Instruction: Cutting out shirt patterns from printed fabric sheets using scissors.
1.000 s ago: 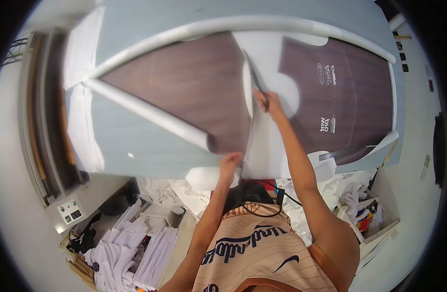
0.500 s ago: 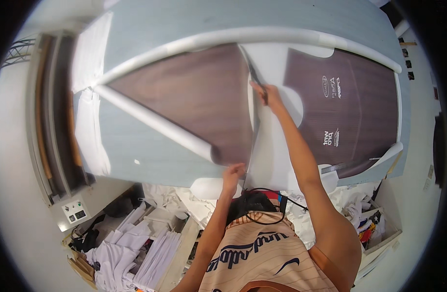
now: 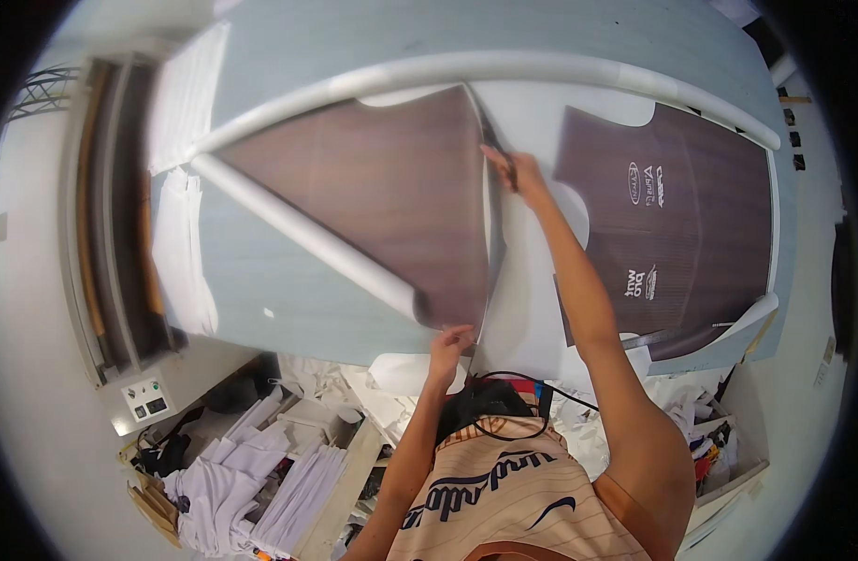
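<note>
My right hand [image 3: 515, 175] is closed around dark-handled scissors [image 3: 492, 138]. Their blades point away from me along the right edge of a brown garment-shaped panel [image 3: 382, 187], where a narrow pale strip of the sheet shows. Nearer to me, my left hand [image 3: 453, 346] pinches the lower right corner of that same panel. Whether the panel is cloth or paper I cannot tell. White sheet [image 3: 532, 243] lies between it and a second brown panel [image 3: 681, 224] with white printed marks. My right forearm covers part of that second panel's left side.
A long white roll [image 3: 504, 65] curves along the far side of the panels on the blue-grey table [image 3: 288, 271]. A rolled sheet edge [image 3: 307, 243] slants at the left. Below the table's near edge are piled white cloths [image 3: 232, 477] and a bin [image 3: 737, 467] of scraps.
The whole view has shifted slightly. My right hand and the scissors sit a little farther from me along the edge. The forearm has uncovered the second panel's lower left corner. The left hand keeps its pinch.
</note>
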Demonstrator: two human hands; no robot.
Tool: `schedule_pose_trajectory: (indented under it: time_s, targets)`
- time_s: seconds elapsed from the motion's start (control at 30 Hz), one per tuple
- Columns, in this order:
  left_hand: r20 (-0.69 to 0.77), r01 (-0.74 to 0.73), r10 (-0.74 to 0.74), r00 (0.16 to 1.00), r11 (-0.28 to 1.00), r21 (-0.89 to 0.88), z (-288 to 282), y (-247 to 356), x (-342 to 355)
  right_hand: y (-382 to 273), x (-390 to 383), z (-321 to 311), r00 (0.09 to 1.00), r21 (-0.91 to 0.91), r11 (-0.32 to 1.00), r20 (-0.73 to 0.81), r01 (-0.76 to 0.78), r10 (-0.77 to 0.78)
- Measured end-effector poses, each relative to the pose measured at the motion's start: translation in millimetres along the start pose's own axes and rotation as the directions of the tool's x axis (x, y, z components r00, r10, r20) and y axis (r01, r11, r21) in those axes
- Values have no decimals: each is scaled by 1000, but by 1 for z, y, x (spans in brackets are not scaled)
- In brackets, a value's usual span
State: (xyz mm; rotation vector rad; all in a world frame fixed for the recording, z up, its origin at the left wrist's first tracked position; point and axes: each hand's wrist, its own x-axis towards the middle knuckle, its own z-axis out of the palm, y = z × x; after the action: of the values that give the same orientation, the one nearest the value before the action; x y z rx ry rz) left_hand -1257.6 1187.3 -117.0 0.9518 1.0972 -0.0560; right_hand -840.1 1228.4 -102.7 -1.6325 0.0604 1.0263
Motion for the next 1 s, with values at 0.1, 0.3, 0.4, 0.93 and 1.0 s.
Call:
schedule_pose_trajectory:
  time_s: [0.1,0.3,0.4,0.93,1.0]
  targets:
    - [3,6,-6,1000,1000,-13,2,-1,1,-3,6,-4,1000,-5,1000,16,15,-15]
    - [3,1,-1,1000,1000,2,3,-1,2,-19,24,-15,992,-64,994,97,86,-80]
    - [-67,-14,20,998,995,97,-14,8,-6,-36,36,-14,982,-118,989,173,94,-72]
    - [-10,-428,856,518,269,863,172,331,262,-180,148,-127,867,-676,702,467,225,172]
    - [-15,-383,826,564,277,881,179,329,285,-189,169,-139,826,-705,651,524,283,209]
